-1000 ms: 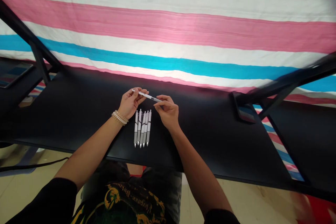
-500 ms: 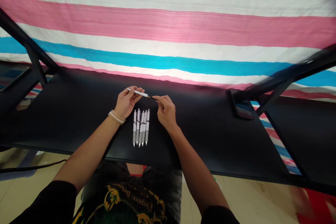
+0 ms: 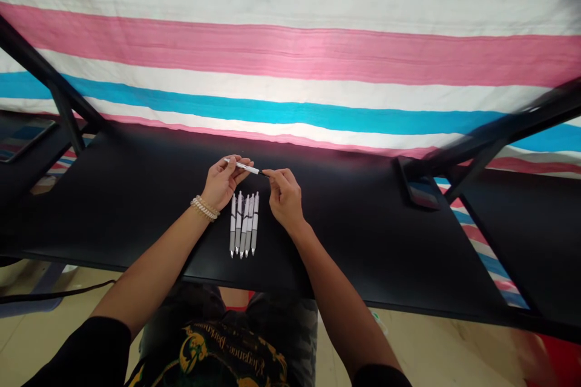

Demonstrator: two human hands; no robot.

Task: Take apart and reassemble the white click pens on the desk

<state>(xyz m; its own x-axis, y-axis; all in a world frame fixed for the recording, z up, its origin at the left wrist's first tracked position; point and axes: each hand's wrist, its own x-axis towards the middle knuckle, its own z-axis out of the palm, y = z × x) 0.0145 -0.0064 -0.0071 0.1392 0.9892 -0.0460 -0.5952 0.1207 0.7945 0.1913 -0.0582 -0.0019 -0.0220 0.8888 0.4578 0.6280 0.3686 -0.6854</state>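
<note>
My left hand [image 3: 221, 182] pinches a white pen barrel [image 3: 245, 167] between thumb and fingers, its clip end toward the left. At the barrel's right end a thin dark piece, apparently the pen refill [image 3: 262, 173], sticks out. The fingertips of my right hand [image 3: 285, 195] are closed on that refill. Its far part is hidden by the barrel and my fingers. Just below the hands, several white pens [image 3: 244, 224] with grey grips lie side by side on the black table [image 3: 354, 224], their silver tips pointing toward me.
A striped pink, white and blue sheet [image 3: 290, 54] hangs behind the table. Black slanted metal supports stand at the left [image 3: 66, 109] and right [image 3: 472, 151]. A strap bracelet [image 3: 205, 208] circles my left wrist. The table's front edge [image 3: 272, 291] is close to my lap.
My right hand has come slightly closer to the left one, and less of the refill shows outside the barrel. The pens on the table have stayed in place.
</note>
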